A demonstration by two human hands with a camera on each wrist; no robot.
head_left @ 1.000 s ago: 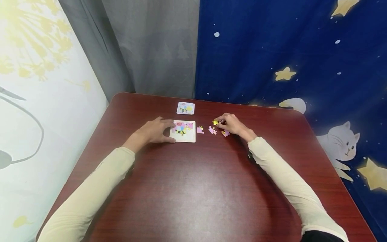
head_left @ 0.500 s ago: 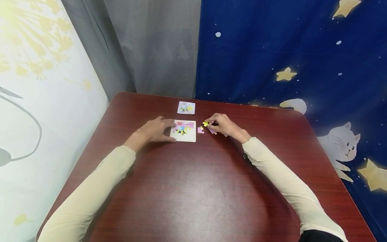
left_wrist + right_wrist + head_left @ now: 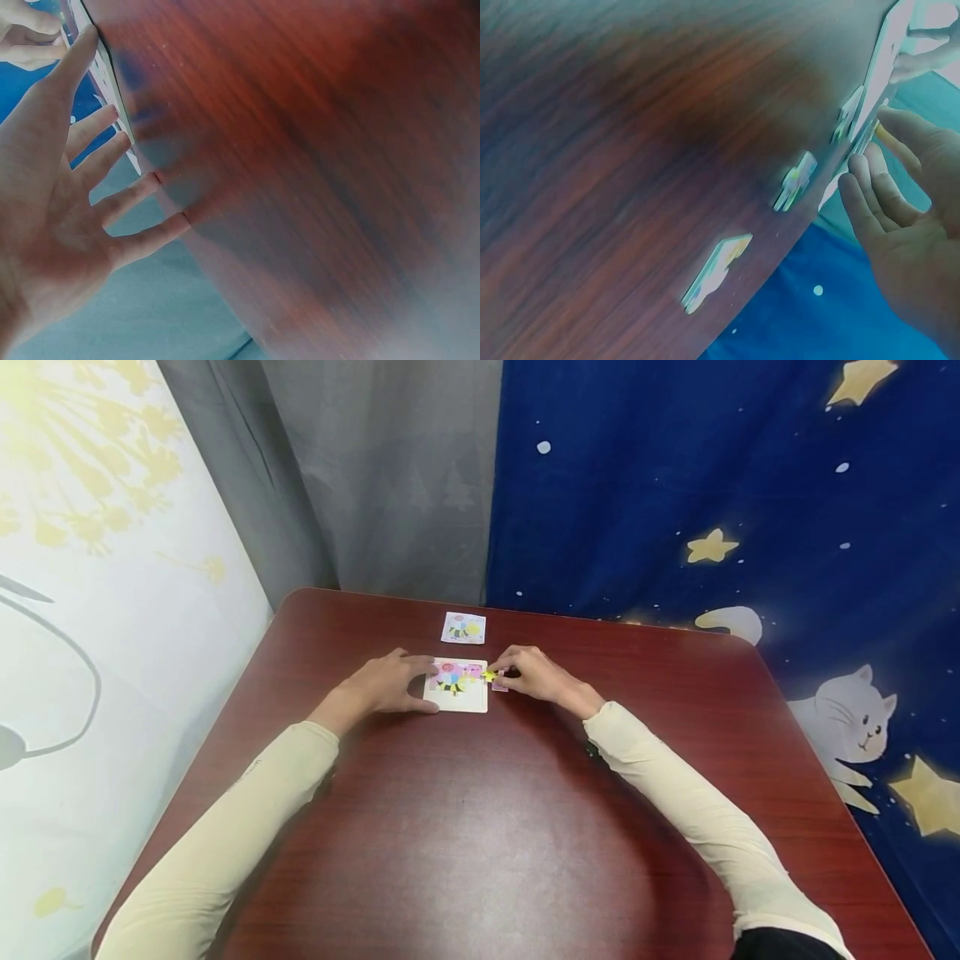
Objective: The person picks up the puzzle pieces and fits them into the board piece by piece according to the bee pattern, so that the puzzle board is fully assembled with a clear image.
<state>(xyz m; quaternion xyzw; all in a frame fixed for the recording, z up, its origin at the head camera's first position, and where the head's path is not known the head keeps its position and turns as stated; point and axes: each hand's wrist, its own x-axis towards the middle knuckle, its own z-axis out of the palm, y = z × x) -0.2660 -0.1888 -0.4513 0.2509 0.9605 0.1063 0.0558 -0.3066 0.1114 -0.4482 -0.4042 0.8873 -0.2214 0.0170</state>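
Counter (image 3: 480, 827) carries the board (image 3: 455, 697); I see my left hand (image 3: 386, 683) resting at its left edge, fingers (image 3: 105, 157) straight and spread. My right hand (image 3: 528, 675) pinches a yellow piece (image 3: 489, 675) at the board's right edge, fingers curled together. Loose piece (image 3: 795, 180) lies just beside.

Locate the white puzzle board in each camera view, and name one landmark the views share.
Head: the puzzle board lies at table centre, between both hands.
Left wrist: its edge runs along the upper left, under the left hand's fingertips.
Right wrist: seen edge-on at upper right.
Shared landmark: the red-brown table.
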